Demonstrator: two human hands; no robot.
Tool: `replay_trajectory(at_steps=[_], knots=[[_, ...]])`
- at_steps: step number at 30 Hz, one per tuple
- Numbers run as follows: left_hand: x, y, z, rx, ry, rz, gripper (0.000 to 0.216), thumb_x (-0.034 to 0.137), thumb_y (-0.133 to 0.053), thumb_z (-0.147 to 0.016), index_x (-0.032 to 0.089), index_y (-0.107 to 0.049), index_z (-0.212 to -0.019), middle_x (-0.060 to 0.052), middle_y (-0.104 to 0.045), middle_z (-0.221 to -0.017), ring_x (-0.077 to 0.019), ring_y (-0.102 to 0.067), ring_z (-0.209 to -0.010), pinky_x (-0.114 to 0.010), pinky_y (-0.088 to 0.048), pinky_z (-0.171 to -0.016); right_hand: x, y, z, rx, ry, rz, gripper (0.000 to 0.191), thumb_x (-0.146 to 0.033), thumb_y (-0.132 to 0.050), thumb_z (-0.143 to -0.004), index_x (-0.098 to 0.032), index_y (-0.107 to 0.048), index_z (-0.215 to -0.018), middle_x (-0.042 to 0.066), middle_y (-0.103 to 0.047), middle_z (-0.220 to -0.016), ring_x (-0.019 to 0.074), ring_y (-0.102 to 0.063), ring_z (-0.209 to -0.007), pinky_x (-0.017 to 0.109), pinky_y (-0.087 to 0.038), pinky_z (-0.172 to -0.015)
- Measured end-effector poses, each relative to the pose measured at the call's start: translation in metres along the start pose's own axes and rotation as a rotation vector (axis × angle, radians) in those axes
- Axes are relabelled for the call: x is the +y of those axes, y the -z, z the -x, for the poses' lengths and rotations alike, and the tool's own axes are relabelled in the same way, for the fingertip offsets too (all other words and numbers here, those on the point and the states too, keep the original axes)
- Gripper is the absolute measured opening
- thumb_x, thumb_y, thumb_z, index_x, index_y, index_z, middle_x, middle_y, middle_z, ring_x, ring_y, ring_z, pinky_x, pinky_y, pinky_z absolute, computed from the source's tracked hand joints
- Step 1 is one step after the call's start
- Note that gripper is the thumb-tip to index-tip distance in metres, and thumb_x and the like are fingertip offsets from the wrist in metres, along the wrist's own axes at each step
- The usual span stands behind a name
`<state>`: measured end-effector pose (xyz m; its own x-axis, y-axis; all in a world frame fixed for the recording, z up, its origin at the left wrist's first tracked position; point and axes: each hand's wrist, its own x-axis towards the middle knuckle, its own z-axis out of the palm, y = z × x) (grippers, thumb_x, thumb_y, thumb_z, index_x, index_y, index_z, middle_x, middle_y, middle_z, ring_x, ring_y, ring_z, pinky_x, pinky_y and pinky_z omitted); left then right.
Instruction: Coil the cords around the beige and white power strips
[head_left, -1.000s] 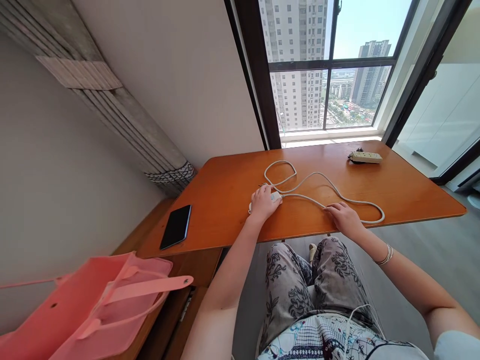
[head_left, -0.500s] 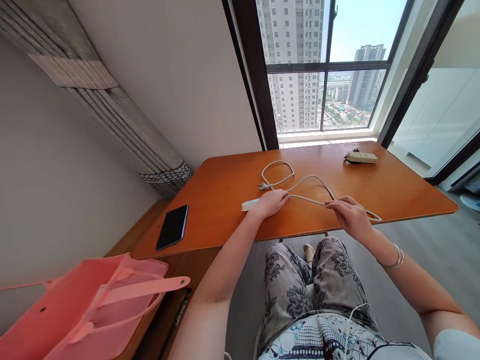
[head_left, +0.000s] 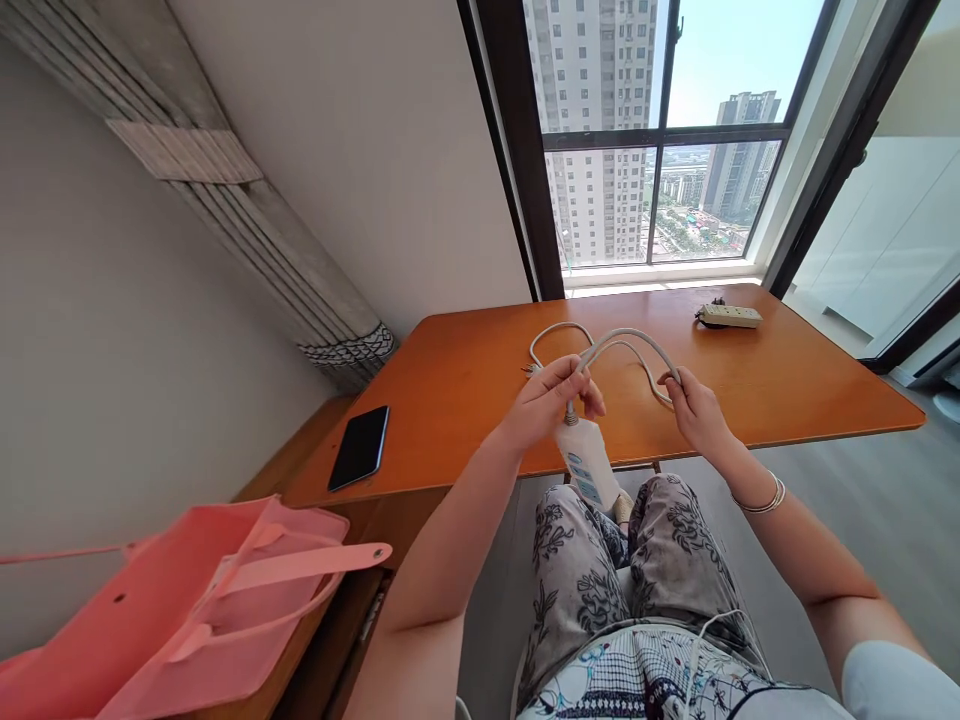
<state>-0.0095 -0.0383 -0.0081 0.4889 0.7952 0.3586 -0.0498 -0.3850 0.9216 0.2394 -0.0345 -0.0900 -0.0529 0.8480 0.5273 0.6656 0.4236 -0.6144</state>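
Head: power strip (head_left: 588, 466) below hands (head_left: 550, 400)

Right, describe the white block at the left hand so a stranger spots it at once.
Start at the brown table under the window. At its near edge, the left hand holds a pale cord, with the white block hanging below. Its blue patches and hanging position set it apart from the beige power strip lying on the table's far right.

Bright daylight comes through the window (head_left: 664, 132) beyond the left hand (head_left: 553, 398) and right hand (head_left: 696, 410), glaring on the sill (head_left: 667, 277) and sheening the tabletop (head_left: 457, 395). Left of the hands, the wall (head_left: 150, 350) looks dimmer, and wide-angle distortion stretches the bag (head_left: 176, 595)
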Motion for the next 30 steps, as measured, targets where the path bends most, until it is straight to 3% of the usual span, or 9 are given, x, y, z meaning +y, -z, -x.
replay_trajectory(at_steps=[4,7,11,16,18,22,25,28,30], knots=[[-0.001,-0.03,0.005,-0.069,-0.094,0.021,0.05,0.069,-0.052,-0.087,0.02,-0.048,-0.078,-0.014,-0.074,-0.104,-0.0267,-0.07,-0.097,-0.041,-0.057,-0.079,-0.018,-0.011,-0.002,-0.188,0.047,-0.02,0.023,-0.033,-0.035,-0.1,-0.023,-0.056,-0.103,0.006,-0.071,-0.091,0.0208,-0.067,-0.081,0.03,-0.049,-0.07],[-0.003,-0.047,0.005,-0.112,-0.12,-0.054,0.043,0.061,-0.046,-0.094,0.019,-0.054,-0.09,-0.017,-0.058,-0.139,-0.0289,-0.066,-0.114,-0.043,-0.057,-0.089,-0.03,-0.017,0.004,-0.355,0.119,0.01,0.018,-0.026,-0.042,-0.097,-0.022,-0.057,-0.105,0.007,-0.071,-0.093,0.0221,-0.066,-0.085,0.03,-0.049,-0.072],[-0.007,-0.057,0.006,-0.137,-0.249,-0.31,0.029,0.036,-0.042,-0.098,0.02,-0.059,-0.116,-0.016,-0.039,-0.156,-0.0309,-0.048,-0.139,-0.05,-0.045,-0.11,-0.04,-0.012,0.015,-0.451,0.188,0.019,0.017,-0.02,-0.044,-0.093,-0.018,-0.057,-0.104,0.01,-0.07,-0.097,0.0224,-0.064,-0.084,0.032,-0.049,-0.074],[-0.007,-0.051,0.012,0.079,-0.395,-0.608,0.048,0.016,-0.039,-0.093,0.018,-0.046,-0.141,-0.012,-0.022,-0.165,-0.031,-0.015,-0.154,-0.055,-0.025,-0.123,-0.039,0.003,0.025,-0.565,0.082,-0.277,0.033,-0.024,-0.043,-0.097,-0.02,-0.048,-0.129,0.002,-0.065,-0.089,0.0133,-0.061,-0.066,0.026,-0.047,-0.063],[-0.003,-0.042,0.015,0.139,-0.441,-0.667,0.055,0.012,-0.037,-0.092,0.02,-0.042,-0.146,-0.009,-0.016,-0.167,-0.0298,-0.01,-0.156,-0.056,-0.021,-0.124,-0.034,0.008,0.03,-0.608,0.044,-0.309,0.034,-0.028,-0.047,-0.098,-0.021,-0.049,-0.131,0.0,-0.063,-0.085,0.0115,-0.059,-0.064,0.024,-0.047,-0.062],[0.004,-0.023,0.016,0.073,-0.422,-0.73,0.068,0.007,-0.036,-0.088,0.024,-0.032,-0.154,-0.007,-0.014,-0.168,-0.0278,-0.019,-0.154,-0.053,-0.023,-0.125,-0.027,0.02,0.039,-0.489,0.167,-0.067,0.018,-0.026,-0.048,-0.099,-0.017,-0.062,-0.104,0.004,-0.066,-0.083,0.0148,-0.061,-0.073,0.026,-0.046,-0.067],[0.006,-0.019,0.015,-0.048,-0.357,-0.736,0.076,0.005,-0.036,-0.086,0.024,-0.021,-0.158,-0.011,-0.016,-0.167,-0.0279,-0.03,-0.15,-0.053,-0.022,-0.124,-0.035,0.031,0.045,-0.312,0.377,0.036,0.025,-0.025,-0.043,-0.102,-0.016,-0.064,-0.111,0.005,-0.065,-0.082,0.013,-0.058,-0.067,0.025,-0.044,-0.063],[0.009,-0.024,0.014,-0.208,-0.308,-0.667,0.073,0.005,-0.037,-0.084,0.023,-0.029,-0.155,-0.012,-0.024,-0.165,-0.0279,-0.033,-0.148,-0.053,-0.025,-0.123,-0.051,0.037,0.048,-0.179,0.569,0.109,0.026,-0.023,-0.044,-0.102,-0.016,-0.064,-0.116,0.003,-0.062,-0.077,0.0109,-0.054,-0.06,0.023,-0.041,-0.058],[0.011,-0.03,0.015,-0.332,-0.275,-0.553,0.069,0.005,-0.039,-0.083,0.022,-0.036,-0.15,-0.014,-0.032,-0.162,-0.0268,-0.042,-0.143,-0.048,-0.035,-0.118,-0.062,0.038,0.047,-0.096,0.656,0.113,0.023,-0.023,-0.047,-0.101,-0.017,-0.066,-0.113,0.002,-0.061,-0.075,0.0102,-0.053,-0.059,0.023,-0.04,-0.056]])
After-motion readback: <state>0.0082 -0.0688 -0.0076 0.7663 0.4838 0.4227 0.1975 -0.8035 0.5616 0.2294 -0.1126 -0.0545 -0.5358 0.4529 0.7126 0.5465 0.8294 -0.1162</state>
